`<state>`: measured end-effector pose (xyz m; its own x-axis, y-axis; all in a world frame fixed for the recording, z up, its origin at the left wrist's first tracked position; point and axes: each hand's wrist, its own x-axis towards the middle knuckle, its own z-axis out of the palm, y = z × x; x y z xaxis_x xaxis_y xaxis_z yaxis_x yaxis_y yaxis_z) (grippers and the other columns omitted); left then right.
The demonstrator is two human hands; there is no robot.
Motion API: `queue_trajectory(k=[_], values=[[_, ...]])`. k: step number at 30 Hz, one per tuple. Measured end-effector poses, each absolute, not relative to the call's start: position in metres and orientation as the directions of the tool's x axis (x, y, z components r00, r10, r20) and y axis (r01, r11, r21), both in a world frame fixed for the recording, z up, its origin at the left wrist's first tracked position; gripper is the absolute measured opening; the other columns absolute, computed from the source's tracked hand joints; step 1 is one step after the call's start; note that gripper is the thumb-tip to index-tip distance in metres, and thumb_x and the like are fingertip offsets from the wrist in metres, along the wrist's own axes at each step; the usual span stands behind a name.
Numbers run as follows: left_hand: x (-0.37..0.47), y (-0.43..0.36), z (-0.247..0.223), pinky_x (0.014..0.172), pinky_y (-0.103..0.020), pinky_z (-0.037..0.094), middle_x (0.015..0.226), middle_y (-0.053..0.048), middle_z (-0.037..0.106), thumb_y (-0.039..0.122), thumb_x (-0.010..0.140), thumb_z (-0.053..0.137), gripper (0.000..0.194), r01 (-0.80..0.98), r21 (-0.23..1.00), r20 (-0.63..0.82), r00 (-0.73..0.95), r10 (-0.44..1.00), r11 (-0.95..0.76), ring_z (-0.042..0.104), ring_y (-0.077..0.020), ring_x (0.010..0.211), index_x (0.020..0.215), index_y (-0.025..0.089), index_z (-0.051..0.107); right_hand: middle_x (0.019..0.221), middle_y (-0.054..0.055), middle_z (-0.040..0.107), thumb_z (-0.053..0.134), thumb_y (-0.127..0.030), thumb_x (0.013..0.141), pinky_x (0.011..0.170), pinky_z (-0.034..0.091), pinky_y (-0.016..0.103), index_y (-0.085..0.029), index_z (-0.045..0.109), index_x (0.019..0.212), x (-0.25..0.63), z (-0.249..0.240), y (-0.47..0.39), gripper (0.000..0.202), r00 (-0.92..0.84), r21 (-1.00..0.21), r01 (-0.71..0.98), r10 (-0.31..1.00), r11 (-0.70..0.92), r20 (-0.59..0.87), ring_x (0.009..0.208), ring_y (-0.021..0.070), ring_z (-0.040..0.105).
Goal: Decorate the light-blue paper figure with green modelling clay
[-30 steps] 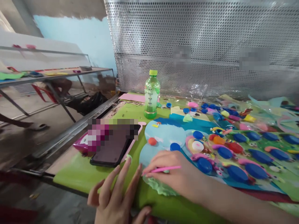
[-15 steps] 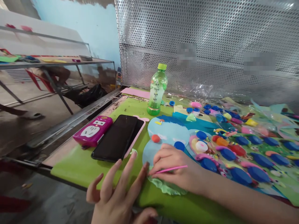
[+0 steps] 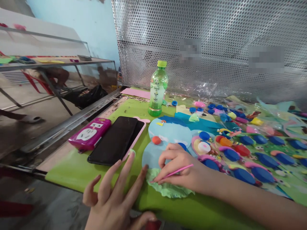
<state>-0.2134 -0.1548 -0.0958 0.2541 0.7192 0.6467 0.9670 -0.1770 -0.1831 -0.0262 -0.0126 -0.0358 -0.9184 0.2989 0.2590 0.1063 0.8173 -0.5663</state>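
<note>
My right hand [image 3: 177, 166] pinches a thin pink stick [image 3: 179, 170], its tip resting on light green clay [image 3: 171, 189] with a ruffled edge. That clay covers the near part of a blue, rounded card [image 3: 150, 156], which also carries a red-orange ball [image 3: 156, 140]. To the left, my left hand [image 3: 117, 191] has its fingers spread, with a bit of pale green clay [image 3: 131, 152] on one fingertip. Its index finger reaches the card's left edge. Whether that finger touches the card, I cannot tell.
Left of the card lie a black phone [image 3: 112, 140] and a magenta socket block [image 3: 91, 134]. A green bottle [image 3: 158, 89] stands behind. Several blue clay pieces [image 3: 262, 174] cover the right side. Beyond is a perforated metal panel [image 3: 153, 28]. A person's legs show far left.
The stick's tip has moved onto the green clay's left part, and my right hand has shifted slightly, uncovering more of the clay. The whole view has shifted a little.
</note>
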Motion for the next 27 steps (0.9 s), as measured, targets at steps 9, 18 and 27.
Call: queue_trajectory(k=[9, 18, 27], values=[[-0.209, -0.151, -0.091, 0.090, -0.046, 0.024, 0.143, -0.018, 0.030, 0.069, 0.082, 0.036, 0.073, 0.971, -0.156, 0.632, 0.237, 0.737, -0.179, 0.033, -0.0378, 0.122, 0.140, 0.025, 0.031, 0.078, -0.001, 0.062, 0.071, -0.026, 0.080, 0.078, 0.029, 0.032, -0.026, 0.076, 0.086, -0.021, -0.034, -0.012, 0.008, -0.939, -0.538, 0.094, 0.254, 0.838, 0.233, 0.078, 0.0134, 0.046], [-0.212, -0.155, -0.093, 0.092, -0.046, 0.024, 0.145, -0.017, 0.028, 0.068, 0.081, 0.040, 0.072, 0.975, -0.123, 0.603, 0.223, 0.766, -0.186, 0.033, -0.0387, 0.122, 0.139, 0.027, 0.031, 0.079, 0.000, 0.062, 0.071, -0.026, 0.080, 0.075, 0.026, 0.034, -0.026, 0.076, 0.085, -0.012, -0.029, -0.011, 0.007, -0.952, -0.559, 0.100, 0.243, 0.823, 0.187, 0.080, 0.0149, 0.044], [-0.211, -0.152, -0.091, 0.090, -0.050, 0.026, 0.145, -0.014, 0.029, 0.068, 0.081, 0.037, 0.070, 0.971, -0.169, 0.593, 0.235, 0.770, -0.166, 0.037, -0.0383, 0.119, 0.139, 0.029, 0.032, 0.074, -0.001, 0.056, 0.071, -0.025, 0.080, 0.074, 0.023, 0.033, -0.025, 0.075, 0.083, -0.004, -0.028, -0.009, 0.005, -0.950, -0.558, 0.058, 0.217, 0.828, 0.223, 0.077, 0.0138, 0.043]])
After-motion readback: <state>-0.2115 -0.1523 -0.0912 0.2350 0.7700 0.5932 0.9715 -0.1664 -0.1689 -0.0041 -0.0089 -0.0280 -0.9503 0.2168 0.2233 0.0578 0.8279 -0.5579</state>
